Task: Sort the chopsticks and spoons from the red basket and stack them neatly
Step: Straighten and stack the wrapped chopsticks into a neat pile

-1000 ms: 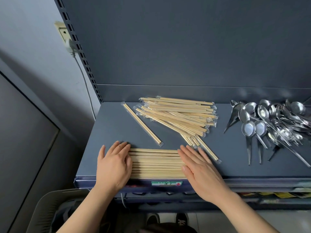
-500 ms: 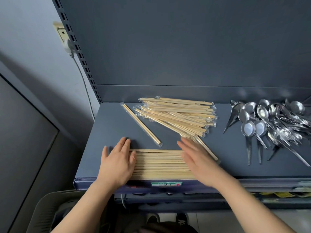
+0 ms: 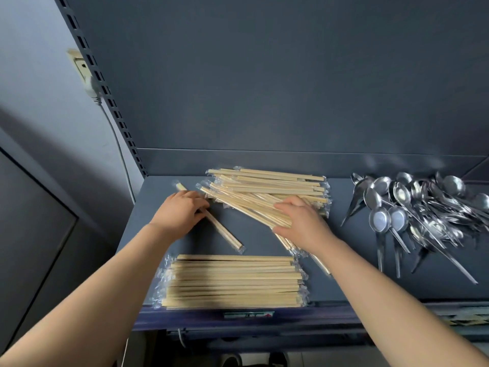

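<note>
The left hand (image 3: 180,211) curls its fingers (image 3: 197,205) around a stray wrapped chopstick (image 3: 225,233); the right hand (image 3: 300,221) lies spread and flat on the loose chopstick pile (image 3: 264,189). A squared stack (image 3: 232,282) sits at the shelf (image 3: 344,274) front, done so far. The spoons (image 3: 423,207), well apart at right, look unsorted; no red basket shows.

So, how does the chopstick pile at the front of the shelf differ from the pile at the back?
The front pile lies parallel and squared along the shelf edge, while the back pile is crossed and fanned at several angles. No hand touches the front pile, but the right hand rests on the back pile. The left hand is on a single pair beside it. Both piles hold clear-wrapped wooden chopsticks.
</note>
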{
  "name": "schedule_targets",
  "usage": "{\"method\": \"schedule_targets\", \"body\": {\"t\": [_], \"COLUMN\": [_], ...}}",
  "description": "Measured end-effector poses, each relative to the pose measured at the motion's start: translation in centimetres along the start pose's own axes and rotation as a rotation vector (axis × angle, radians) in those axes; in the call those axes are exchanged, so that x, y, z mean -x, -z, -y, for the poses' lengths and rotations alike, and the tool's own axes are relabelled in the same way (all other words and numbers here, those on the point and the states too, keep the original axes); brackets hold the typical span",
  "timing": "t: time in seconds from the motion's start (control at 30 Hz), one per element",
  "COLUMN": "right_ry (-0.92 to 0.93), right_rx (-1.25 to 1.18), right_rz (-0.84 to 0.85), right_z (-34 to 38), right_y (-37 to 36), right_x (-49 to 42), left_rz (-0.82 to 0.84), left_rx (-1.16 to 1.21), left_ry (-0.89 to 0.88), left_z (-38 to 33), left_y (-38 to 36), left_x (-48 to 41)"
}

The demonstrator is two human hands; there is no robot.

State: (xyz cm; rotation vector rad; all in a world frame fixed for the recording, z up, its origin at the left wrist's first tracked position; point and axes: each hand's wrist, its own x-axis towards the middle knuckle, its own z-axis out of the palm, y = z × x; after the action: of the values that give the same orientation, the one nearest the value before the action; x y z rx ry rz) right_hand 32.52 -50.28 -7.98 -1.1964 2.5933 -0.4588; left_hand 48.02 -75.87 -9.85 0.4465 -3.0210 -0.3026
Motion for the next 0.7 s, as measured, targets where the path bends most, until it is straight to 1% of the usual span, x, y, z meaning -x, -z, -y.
{"method": "schedule_targets", "body": {"t": [0.07,0.17,0.27,0.33,0.4,0.47,0.53,0.6,0.63,0.67,0.7], "right_ry": [-0.005,0.010,0.014,0.017,0.011,0.012,0.019,0.025,0.027,0.025,0.028], "right_rx": [0.002,0.001,-0.025,-0.034,-0.078,-0.101,-0.095,-0.086,-0.083,-0.075,-0.068], "right_rz": [-0.009,0.006,0.000,-0.009,-0.020,-0.015,0.020,0.051,0.060,0.070,0.076], "right_z": [-0.1,0.0,0.0,-0.3,-0.5,-0.6,-0.6,-0.6,-0.5,-0.5,-0.3], "right_y": [0.0,0.2,0.3,0.5,0.7,0.9,1.1,1.3,1.4,1.4,1.4], "right_x": [-0.4,-1.2,-1.9,-2.3,-2.7,-2.9,-3.1,-3.1,-3.1,-3.1,-3.1], "left_rz": [-0.044,0.003,0.012,0.042,0.059,0.026,-0.131,-0.324,-0.362,-0.341,-0.272], "left_rx": [0.027,0.101,0.205,0.296,0.412,0.563,0.650,0.634,0.626,0.627,0.639], "left_ry": [-0.033,-0.072,-0.105,-0.085,-0.013,0.121,0.244,0.368,0.425,0.469,0.485], "left_z": [0.0,-1.0,-2.3,-3.3,-3.9,-4.3,-4.0,-2.9,-2.2,-1.5,-1.0], "left_y": [-0.3,-0.5,-1.0,-1.1,-1.1,-0.8,-0.2,0.4,0.6,0.8,0.8], "left_x": [0.5,1.4,1.8,1.9,2.1,2.3,2.4,2.3,2.2,2.1,2.0]}}
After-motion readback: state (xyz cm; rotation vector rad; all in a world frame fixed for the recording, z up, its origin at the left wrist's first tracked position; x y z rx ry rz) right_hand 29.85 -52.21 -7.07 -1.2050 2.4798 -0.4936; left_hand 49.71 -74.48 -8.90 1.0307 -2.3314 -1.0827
